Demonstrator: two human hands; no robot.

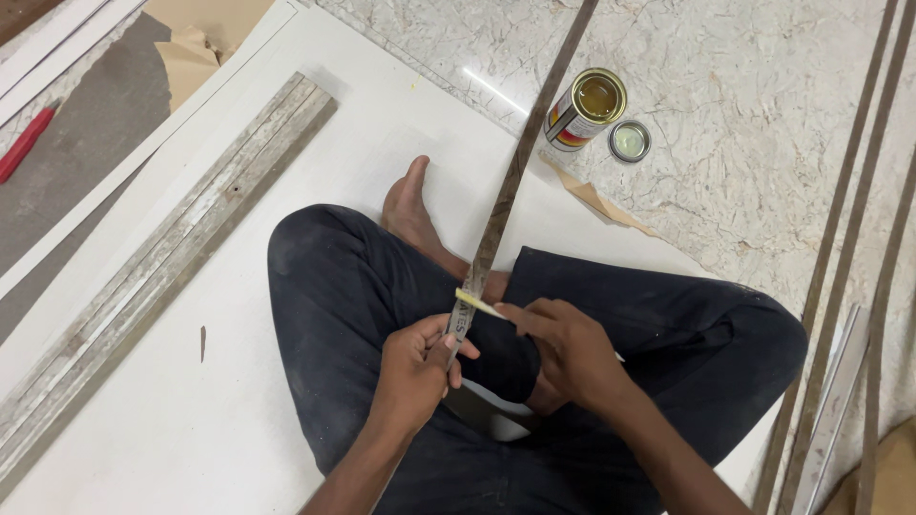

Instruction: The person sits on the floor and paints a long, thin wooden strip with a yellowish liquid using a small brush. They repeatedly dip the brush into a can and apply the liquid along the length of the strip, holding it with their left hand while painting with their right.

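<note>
I sit cross-legged in dark trousers on a white board (191, 401). My left hand (417, 367) grips the near end of a long, thin brown strip (520, 162) that runs away up to the frame's top. My right hand (568, 348) pinches a small yellowish flat scraper (477, 303) and presses it across the strip just above my left hand. An open tin of amber liquid (584, 110) stands on the marble floor beside the strip, its round lid (630, 140) lying next to it.
A long grey wooden batten (162, 267) lies diagonally on the board at left. Several more brown strips (863, 219) run along the floor at right. Torn brown paper (601, 202) lies near the tin. A red tool (24, 143) rests at far left.
</note>
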